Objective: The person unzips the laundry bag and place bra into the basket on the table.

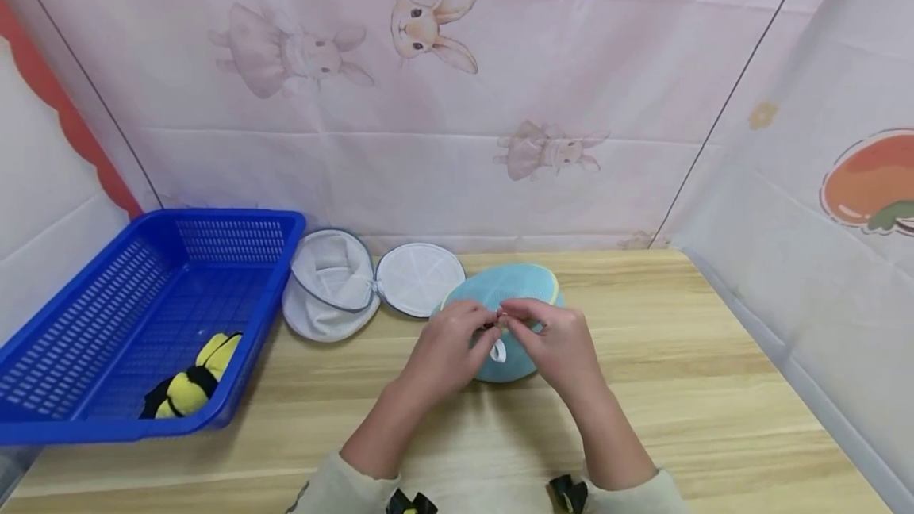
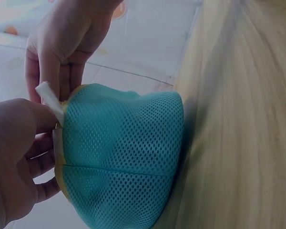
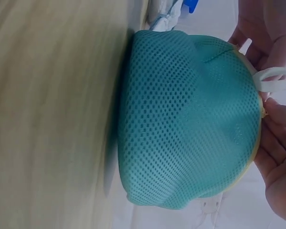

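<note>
A teal mesh laundry bag (image 1: pixel 510 284) with a yellow zipper edge stands on the table in front of me. My left hand (image 1: pixel 448 343) pinches its zippered rim beside a white fabric loop (image 1: pixel 498 350). Facing it, my right hand (image 1: pixel 560 342) pinches the zipper pull (image 3: pixel 264 113) between thumb and forefinger. The fingertips of both hands nearly meet at the rim. In the left wrist view, the left hand (image 2: pixel 12 157) has its other fingers behind the rim. The right wrist view shows the right hand's (image 3: pixel 281 162) fingers spread behind the zipper edge.
A blue plastic basket (image 1: pixel 246 363) stands at the left, holding a yellow and black cloth item (image 1: pixel 189 391). Between basket and teal bag lies a white mesh bag (image 1: pixel 324 320), its round lid (image 1: pixel 421 276) folded open. A printed cloth wall (image 1: pixel 400 181) rises behind the table (image 1: pixel 678 387).
</note>
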Demonstrator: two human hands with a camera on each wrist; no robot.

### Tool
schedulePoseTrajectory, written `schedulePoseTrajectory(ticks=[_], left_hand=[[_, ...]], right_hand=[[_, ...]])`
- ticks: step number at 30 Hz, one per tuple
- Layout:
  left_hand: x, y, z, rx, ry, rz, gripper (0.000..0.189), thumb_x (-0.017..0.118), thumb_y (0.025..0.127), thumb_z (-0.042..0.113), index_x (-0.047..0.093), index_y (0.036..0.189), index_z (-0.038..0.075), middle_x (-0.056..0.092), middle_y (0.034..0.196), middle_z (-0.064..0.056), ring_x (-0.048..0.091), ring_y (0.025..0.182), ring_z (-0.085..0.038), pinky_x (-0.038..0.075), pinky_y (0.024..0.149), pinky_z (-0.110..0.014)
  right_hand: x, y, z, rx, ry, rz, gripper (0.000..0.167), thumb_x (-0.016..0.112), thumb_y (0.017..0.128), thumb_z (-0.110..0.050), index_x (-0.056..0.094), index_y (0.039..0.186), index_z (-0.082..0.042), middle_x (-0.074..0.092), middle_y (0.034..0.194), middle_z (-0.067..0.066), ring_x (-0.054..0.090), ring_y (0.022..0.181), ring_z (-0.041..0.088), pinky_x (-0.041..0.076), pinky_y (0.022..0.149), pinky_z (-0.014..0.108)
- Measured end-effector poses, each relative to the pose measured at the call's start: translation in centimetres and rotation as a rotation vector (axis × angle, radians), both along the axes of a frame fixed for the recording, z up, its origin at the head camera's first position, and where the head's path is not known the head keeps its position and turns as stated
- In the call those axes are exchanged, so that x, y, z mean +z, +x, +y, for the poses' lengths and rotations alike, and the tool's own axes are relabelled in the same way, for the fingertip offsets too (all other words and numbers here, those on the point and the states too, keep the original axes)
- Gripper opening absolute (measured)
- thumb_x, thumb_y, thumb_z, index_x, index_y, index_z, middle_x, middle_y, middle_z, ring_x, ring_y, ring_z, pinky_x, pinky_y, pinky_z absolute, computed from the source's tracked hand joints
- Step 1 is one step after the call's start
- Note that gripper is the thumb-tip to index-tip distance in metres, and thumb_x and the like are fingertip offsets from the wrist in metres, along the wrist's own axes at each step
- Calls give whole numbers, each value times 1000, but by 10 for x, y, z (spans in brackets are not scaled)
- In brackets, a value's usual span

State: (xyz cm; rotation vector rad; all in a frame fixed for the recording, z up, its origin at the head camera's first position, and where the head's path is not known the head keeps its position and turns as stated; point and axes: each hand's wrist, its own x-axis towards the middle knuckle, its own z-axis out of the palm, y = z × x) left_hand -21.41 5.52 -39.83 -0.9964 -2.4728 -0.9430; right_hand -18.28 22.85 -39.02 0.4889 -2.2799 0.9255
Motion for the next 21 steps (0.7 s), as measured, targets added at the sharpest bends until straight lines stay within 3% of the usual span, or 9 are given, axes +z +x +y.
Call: schedulePoseTrajectory(ticks=[2, 5, 9, 16, 21], left_hand=[[-1, 1, 1, 6, -3, 22, 8, 70, 91, 17, 76, 96, 13, 68, 88, 5, 59, 81, -9, 50, 70, -26], [-2, 2, 2, 26, 14, 27, 6, 71, 90, 14, 76, 92, 13, 68, 86, 6, 59, 81, -9, 50, 69, -26], [-3, 3, 2, 59, 64, 0, 5, 71, 89, 13, 76, 92, 13, 68, 89, 6, 62, 84, -10, 53, 73, -27], [-3, 3, 1, 83, 105, -9, 4, 72, 89, 15, 75, 91, 15, 67, 89, 7, 61, 83, -9, 53, 72, -26], [-2, 2, 1, 85, 119, -32, 4, 71, 90, 16, 75, 91, 15, 68, 91, 7, 61, 84, -8, 53, 73, -26]], right_hand=[[-1, 0, 0, 0, 10, -10, 18, 80, 81, -6, 77, 98, -4, 77, 89, 4, 74, 76, 12, 55, 61, 16], [-1, -1, 1, 5, 30, -30, 19, 80, 81, -9, 77, 99, -4, 77, 89, 4, 74, 75, 11, 59, 81, 28], [-2, -2, 4, 20, 57, -63, 19, 81, 79, -10, 78, 97, -4, 77, 90, 5, 75, 80, 14, 44, 107, 47], [1, -1, 7, 36, 106, -193, 20, 76, 86, -18, 78, 105, -9, 75, 108, 5, 62, 121, 27, 35, 112, 56], [2, -1, 8, 58, 118, -199, 17, 73, 89, -19, 78, 102, -9, 73, 114, 4, 58, 126, 27, 33, 113, 58]])
